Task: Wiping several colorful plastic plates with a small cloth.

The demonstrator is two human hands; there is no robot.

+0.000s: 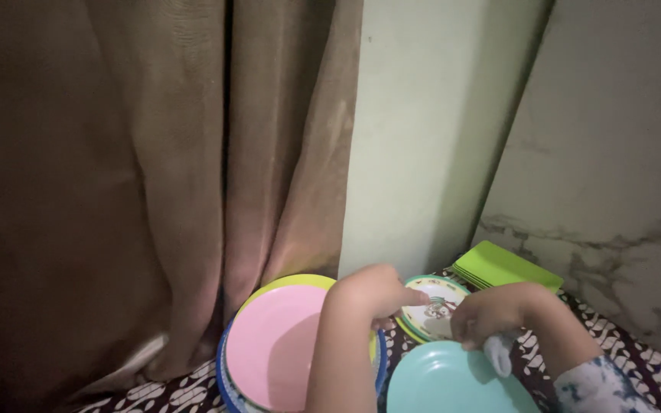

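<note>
My left hand (376,294) grips the near rim of a small round plate with a green rim and a printed picture (436,300), tilting it up. On that plate's right side my right hand (491,313) is closed around a pale cloth (499,353), pressing it to the plate's face. Left of my forearm lies a pink plate (273,348), the top one of a stack with yellow and blue rims. A light blue plate (453,382) sits below my right hand.
A stack of flat square green plates (503,268) rests by the marbled wall at the right. A brown curtain (154,176) hangs at the left and a pale green wall corner stands behind. Everything rests on a dark patterned cloth (636,359).
</note>
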